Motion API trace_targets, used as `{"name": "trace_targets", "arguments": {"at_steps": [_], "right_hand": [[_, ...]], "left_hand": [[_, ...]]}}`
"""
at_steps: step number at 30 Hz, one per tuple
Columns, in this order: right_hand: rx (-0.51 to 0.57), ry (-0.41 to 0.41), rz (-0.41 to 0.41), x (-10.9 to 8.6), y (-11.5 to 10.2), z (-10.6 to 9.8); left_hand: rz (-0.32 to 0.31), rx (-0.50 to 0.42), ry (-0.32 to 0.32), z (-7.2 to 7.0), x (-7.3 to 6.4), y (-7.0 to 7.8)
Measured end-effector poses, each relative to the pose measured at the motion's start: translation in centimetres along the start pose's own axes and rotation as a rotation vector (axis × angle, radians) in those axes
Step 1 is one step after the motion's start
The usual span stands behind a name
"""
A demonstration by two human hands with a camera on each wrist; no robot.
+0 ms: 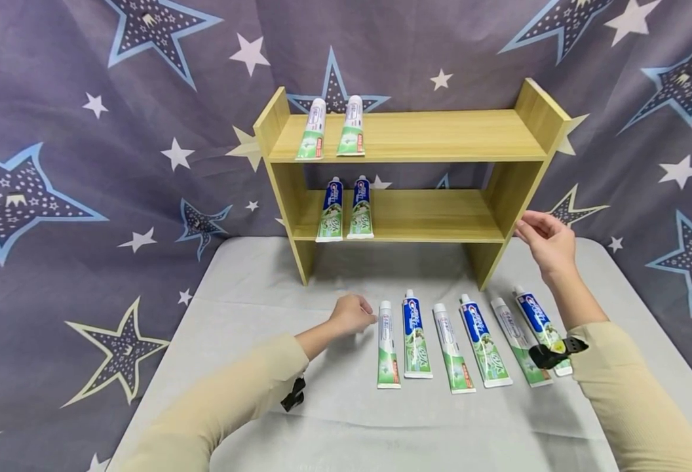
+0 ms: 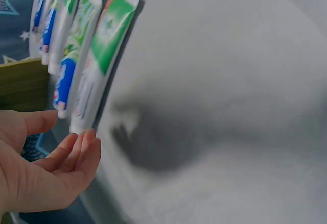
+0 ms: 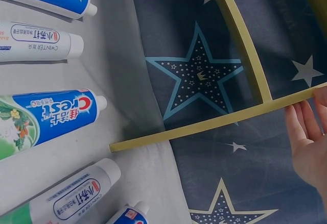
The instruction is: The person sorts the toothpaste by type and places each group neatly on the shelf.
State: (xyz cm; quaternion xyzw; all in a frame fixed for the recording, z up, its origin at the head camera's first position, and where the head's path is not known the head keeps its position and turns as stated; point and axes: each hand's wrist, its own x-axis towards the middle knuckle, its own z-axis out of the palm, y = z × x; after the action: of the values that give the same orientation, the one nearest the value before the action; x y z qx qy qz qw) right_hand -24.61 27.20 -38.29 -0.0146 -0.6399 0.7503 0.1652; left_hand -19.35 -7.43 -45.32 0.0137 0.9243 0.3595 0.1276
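10 toothpaste tubes (image 1: 386, 351) total: 5 white-green, 5 blue-green Crest. 4 on the wooden shelf unit (image 1: 440, 216), 6 on the table (image 1: 322, 426).

Upper board (image 1: 440, 134): 2 white-green tubes (image 1: 351, 131), left end, side by side with a gap. Lower board (image 1: 434, 213): 2 blue-green tubes (image 1: 330, 213), also left end, nearer each other. All 4 have caps to the back and flat ends at the front edge.

Table row, in front of the unit: 6 tubes lying flat, caps toward the unit, alternating from the left: white-green, blue-green, x3. 3 of each. The two at the right end lean more than the leftmost pair; the right wrist's strap (image 1: 558, 353) covers part of the last one.

Left hand (image 1: 352, 314): just beside the leftmost white-green tube's cap. Grip wide, thumb and fingers apart, nothing held. Can't tell if fingertips make contact.

Right hand (image 1: 549, 244): up at the unit's right side panel (image 1: 514, 196), fingertips touching its outer side near the front edge. Grip loose, fingers relaxed, no tube in it.

2 beige sleeves (image 1: 635, 393), 1 black strap per wrist. Backdrop (image 1: 145, 144): grey-purple cloth, star print, too many to count reliably.
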Motion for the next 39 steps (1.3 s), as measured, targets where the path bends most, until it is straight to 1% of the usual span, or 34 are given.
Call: {"name": "trace_targets", "arguments": {"at_steps": [5,7,11,13,16,19,23,28,31,34,36,39], "right_hand": [[-0.01,-0.001,0.008,0.0,0.0,-0.1],[-0.015,0.001,0.01,0.1,0.0,-0.1],[-0.012,-0.009,-0.003,0.2,-0.1,0.1],[-0.008,-0.011,-0.013,0.2,-0.2,0.2],[-0.003,-0.01,-0.02,0.2,-0.3,0.2],[-0.004,-0.009,-0.016,0.2,-0.3,0.1],[-0.011,-0.011,0.0,0.1,-0.2,0.0],[-0.005,-0.006,0.006,0.2,0.0,-0.1],[-0.009,-0.006,0.0,0.2,0.0,0.0],[-0.005,-0.007,-0.001,0.2,-0.1,0.0],[0.0,-0.007,0.0,0.1,-0.1,0.0],[0.004,-0.006,-0.002,0.1,0.0,0.0]], "left_hand": [[-0.12,-0.068,-0.07,2.0,0.2,-0.5],[-0.155,-0.086,-0.088,2.8,0.4,-0.6],[-0.19,-0.095,-0.086,4.1,0.7,-0.6],[-0.197,-0.087,-0.074,4.5,0.8,-0.4],[-0.221,-0.105,-0.086,4.7,1.1,-0.1],[-0.268,-0.18,-0.11,4.8,1.3,0.2],[-0.329,-0.274,-0.138,4.6,1.6,0.1],[-0.359,-0.337,-0.176,4.2,1.3,0.2],[-0.383,-0.418,-0.205,3.7,1.2,0.2],[-0.414,-0.49,-0.247,3.3,1.4,0.2],[-0.433,-0.52,-0.275,2.9,1.5,0.2],[-0.435,-0.542,-0.302,2.5,1.6,0.3]]}}
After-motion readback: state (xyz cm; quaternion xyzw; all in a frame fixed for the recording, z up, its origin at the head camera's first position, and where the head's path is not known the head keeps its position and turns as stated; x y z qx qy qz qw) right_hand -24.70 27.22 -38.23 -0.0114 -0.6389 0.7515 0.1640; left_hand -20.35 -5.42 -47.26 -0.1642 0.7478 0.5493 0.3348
